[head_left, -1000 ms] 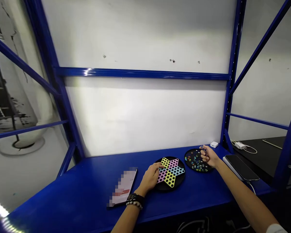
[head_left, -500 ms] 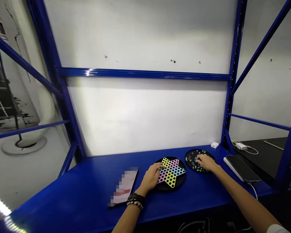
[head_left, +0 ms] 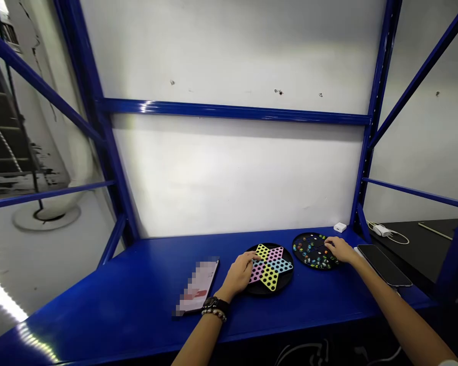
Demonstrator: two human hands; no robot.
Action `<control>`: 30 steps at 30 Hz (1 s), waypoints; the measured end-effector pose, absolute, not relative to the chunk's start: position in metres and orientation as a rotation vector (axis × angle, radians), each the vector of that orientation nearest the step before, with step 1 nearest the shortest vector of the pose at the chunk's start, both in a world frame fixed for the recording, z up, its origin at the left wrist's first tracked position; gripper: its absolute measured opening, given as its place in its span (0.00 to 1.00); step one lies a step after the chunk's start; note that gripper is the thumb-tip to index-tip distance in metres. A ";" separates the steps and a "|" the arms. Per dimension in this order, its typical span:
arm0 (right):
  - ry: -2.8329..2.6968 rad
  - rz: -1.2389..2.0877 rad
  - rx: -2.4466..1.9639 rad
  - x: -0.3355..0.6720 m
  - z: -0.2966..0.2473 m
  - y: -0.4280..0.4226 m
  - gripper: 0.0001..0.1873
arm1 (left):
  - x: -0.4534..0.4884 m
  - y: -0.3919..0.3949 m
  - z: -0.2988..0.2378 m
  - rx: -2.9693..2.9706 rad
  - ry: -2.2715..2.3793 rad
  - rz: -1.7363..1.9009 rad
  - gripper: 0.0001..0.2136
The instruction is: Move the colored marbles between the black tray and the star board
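A Chinese checkers board [head_left: 269,278], round and black with a yellow, pink and blue star full of holes, lies on the blue table. My left hand [head_left: 239,272] is at its left side, fingers closed over the rim and the left part of the star, which they hide. To the right is a round black tray [head_left: 304,237] with many small coloured glass marbles [head_left: 320,263] scattered in it. My right hand [head_left: 342,249] reaches over the tray's right side, fingers bent and drawn together near the marbles. Whatever the fingertips hold is too small to make out.
A phone [head_left: 199,287] with a lit, blurred-out screen lies left of the board. Another dark phone [head_left: 383,264] rests at the right, beside my right forearm. A white charger block [head_left: 340,227] stands at the back. Blue shelf posts [head_left: 361,178] frame the table [head_left: 145,284].
My right hand has moved right across the tray, uncovering marbles in its middle. My left hand stays on the board. The view has shifted slightly.
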State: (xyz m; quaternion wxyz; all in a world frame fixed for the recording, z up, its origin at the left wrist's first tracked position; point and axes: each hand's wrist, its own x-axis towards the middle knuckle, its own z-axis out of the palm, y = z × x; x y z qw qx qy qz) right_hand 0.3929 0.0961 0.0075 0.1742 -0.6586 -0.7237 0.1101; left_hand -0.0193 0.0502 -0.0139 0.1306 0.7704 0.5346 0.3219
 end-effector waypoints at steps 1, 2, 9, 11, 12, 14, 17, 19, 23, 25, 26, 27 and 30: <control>-2.037 0.312 -1.856 0.397 0.009 0.097 0.16 | -0.019 0.049 -0.013 2.237 1.556 0.930 0.19; -2.017 0.315 -1.854 0.401 0.010 0.099 0.16 | -0.018 0.049 -0.012 2.235 1.559 0.923 0.19; -1.942 0.251 -2.016 0.426 0.017 0.105 0.18 | -0.017 0.046 -0.007 2.210 1.587 0.886 0.19; -2.000 0.193 -2.115 0.430 0.016 0.103 0.17 | -0.017 0.047 -0.008 2.214 1.583 0.892 0.19; -2.027 0.165 -2.157 0.430 0.015 0.101 0.16 | -0.018 0.048 -0.009 2.217 1.577 0.900 0.19; -2.063 0.117 -2.204 0.428 0.014 0.096 0.15 | -0.018 0.049 -0.011 2.220 1.566 0.912 0.19; -2.095 0.071 -2.207 0.423 0.011 0.091 0.15 | -0.018 0.049 -0.011 2.222 1.558 0.902 0.19; -2.114 0.030 -2.210 0.420 0.010 0.089 0.16 | -0.018 0.048 -0.010 2.222 1.555 0.902 0.19; -2.149 -0.034 -2.224 0.417 0.011 0.089 0.15 | -0.016 0.047 -0.008 2.213 1.569 0.900 0.19; -2.191 -0.033 -2.215 0.416 0.013 0.090 0.15 | -0.016 0.047 -0.008 2.210 1.575 0.889 0.19; -2.216 -0.026 -2.208 0.416 0.014 0.091 0.14 | -0.016 0.047 -0.008 2.209 1.574 0.886 0.19; -2.240 -0.020 -2.202 0.416 0.015 0.091 0.14 | -0.016 0.047 -0.008 2.207 1.574 0.883 0.19; -2.279 -0.026 -2.201 0.414 0.016 0.094 0.14 | -0.016 0.046 -0.007 2.203 1.571 0.883 0.19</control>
